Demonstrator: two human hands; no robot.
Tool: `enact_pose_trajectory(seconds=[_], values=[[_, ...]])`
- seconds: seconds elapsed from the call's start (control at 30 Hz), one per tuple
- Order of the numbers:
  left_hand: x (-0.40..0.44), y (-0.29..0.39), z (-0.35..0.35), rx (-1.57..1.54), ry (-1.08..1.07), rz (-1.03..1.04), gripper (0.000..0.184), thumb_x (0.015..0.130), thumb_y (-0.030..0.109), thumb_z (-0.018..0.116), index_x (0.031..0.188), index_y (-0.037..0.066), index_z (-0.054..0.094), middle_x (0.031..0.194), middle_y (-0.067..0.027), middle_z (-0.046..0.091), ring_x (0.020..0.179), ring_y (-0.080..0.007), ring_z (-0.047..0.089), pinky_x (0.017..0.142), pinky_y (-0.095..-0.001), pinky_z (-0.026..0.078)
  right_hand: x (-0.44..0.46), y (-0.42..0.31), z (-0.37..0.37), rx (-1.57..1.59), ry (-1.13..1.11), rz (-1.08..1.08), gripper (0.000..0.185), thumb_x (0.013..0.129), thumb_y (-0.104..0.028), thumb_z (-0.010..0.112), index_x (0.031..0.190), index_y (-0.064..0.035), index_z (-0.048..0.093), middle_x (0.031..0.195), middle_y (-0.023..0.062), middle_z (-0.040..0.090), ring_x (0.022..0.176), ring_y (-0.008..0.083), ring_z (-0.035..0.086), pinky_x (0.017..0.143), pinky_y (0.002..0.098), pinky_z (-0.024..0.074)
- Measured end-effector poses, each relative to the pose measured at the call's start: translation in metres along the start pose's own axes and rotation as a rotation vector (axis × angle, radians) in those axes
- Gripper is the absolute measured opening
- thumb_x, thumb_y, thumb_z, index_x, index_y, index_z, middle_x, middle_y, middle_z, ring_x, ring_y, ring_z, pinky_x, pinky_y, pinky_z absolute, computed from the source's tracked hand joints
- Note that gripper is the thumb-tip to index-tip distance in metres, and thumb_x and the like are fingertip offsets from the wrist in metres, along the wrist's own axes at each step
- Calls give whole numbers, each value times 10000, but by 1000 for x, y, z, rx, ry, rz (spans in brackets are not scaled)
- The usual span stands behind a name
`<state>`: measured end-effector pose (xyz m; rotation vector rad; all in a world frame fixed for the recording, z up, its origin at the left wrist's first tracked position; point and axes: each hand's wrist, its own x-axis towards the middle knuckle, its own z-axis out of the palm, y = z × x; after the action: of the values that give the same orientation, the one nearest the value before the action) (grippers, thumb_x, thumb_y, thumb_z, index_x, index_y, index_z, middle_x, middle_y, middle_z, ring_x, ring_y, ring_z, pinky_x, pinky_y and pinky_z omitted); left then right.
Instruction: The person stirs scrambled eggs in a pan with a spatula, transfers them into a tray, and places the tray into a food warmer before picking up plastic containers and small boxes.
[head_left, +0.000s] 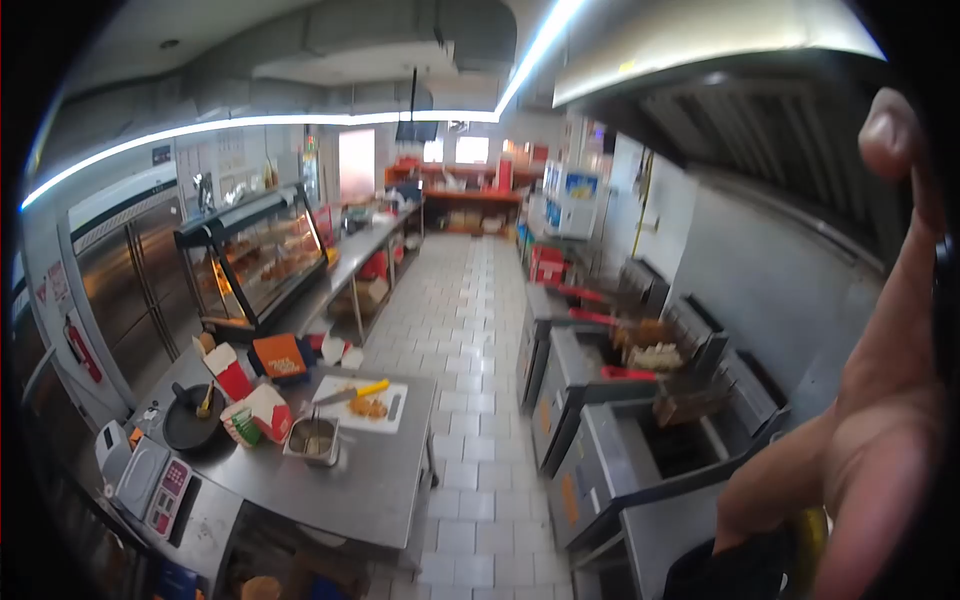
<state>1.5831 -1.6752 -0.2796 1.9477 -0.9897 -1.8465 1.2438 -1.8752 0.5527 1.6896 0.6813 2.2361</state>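
My right hand (895,260) is raised close to the camera at the right edge, with one finger stretched upward and nothing seen in it; its other fingers are cut off or hidden by the dark rim. Behind it are the grey wall and the hood (770,130). Below and to its left stand the fryers (600,450), with a wire basket (690,400) over the nearest one and pale food (655,356) in another basket. My left hand is out of view.
At left, a steel table (370,490) holds a white board (385,415) with a yellow-handled knife (365,391), a metal container (312,440), a black bowl (190,425), food boxes (270,412) and a scale (150,480). A tiled aisle (470,400) runs between table and fryers.
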Motion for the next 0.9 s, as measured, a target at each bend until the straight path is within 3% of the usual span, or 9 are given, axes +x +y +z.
enact_pose_trajectory(seconds=[0.1, 0.2, 0.3, 0.43, 0.6, 0.7, 0.73, 0.83, 0.9], values=[[86, 49, -23, 130, -98, 208, 554, 939, 531, 500, 1255, 87, 604, 1138, -61, 669, 1063, -187, 600, 875, -387, 483, -49, 55, 4, -34, 3, 61, 444, 913, -283, 532, 1281, -37, 488, 1243, 208, 545, 978, 278, 572, 770, 353, 471], [77, 235, -53, -137, -80, 285, 490, 970, 480, 502, 1217, 65, 584, 1053, -39, 651, 949, -161, 597, 816, -316, 472, -99, 114, 8, -27, 16, 79, 438, 922, -289, 515, 1279, -38, 488, 1240, 210, 546, 966, 279, 574, 762, 355, 472], [171, 319, -83, -126, -180, 492, 471, 967, 456, 538, 1212, 56, 584, 1037, -49, 646, 936, -147, 593, 807, -287, 470, -155, 180, 8, 18, 26, 58, 432, 931, -296, 499, 1278, -38, 488, 1237, 213, 546, 955, 279, 576, 754, 356, 473], [225, 416, -126, 113, -228, 389, 505, 954, 456, 572, 1214, 24, 579, 1051, -72, 644, 946, -165, 596, 819, -298, 485, -219, 294, 4, 78, 62, 64, 426, 944, -304, 477, 1276, -38, 488, 1232, 216, 547, 939, 279, 578, 744, 357, 474], [303, 495, -194, 225, -242, 346, 592, 937, 531, 547, 1303, 64, 545, 1160, -150, 621, 928, -218, 639, 856, -346, 501, -312, 441, 32, 248, 209, 138, 421, 959, -315, 450, 1274, -38, 488, 1226, 220, 549, 920, 280, 582, 730, 359, 476], [328, 549, -252, 73, -224, 347, 613, 948, 535, 526, 1325, 52, 515, 1190, -150, 606, 932, -221, 639, 870, -351, 494, -382, 520, 68, 349, 296, 215, 419, 968, -322, 433, 1272, -38, 488, 1223, 222, 549, 908, 280, 584, 722, 360, 477], [347, 561, -273, 61, -219, 367, 562, 981, 485, 507, 1326, 41, 511, 1164, -92, 602, 994, -171, 595, 901, -319, 469, -410, 543, 80, 383, 328, 245, 419, 971, -324, 428, 1272, -38, 488, 1222, 223, 550, 904, 281, 584, 720, 361, 477], [379, 607, -333, -52, -103, 444, 565, 990, 468, 501, 1332, 19, 495, 1149, -82, 598, 1036, -162, 566, 932, -304, 443, -525, 611, 118, 468, 391, 397, 419, 980, -330, 411, 1271, -39, 488, 1219, 225, 550, 893, 281, 586, 712, 362, 478], [418, 628, -371, -130, -93, 469, 573, 988, 471, 500, 1333, 15, 492, 1156, -107, 602, 1057, -183, 563, 946, -323, 438, -628, 657, 148, 508, 270, 559, 361, 993, -281, 376, 1220, -35, 510, 1145, 223, 574, 825, 264, 582, 679, 341, 472]])
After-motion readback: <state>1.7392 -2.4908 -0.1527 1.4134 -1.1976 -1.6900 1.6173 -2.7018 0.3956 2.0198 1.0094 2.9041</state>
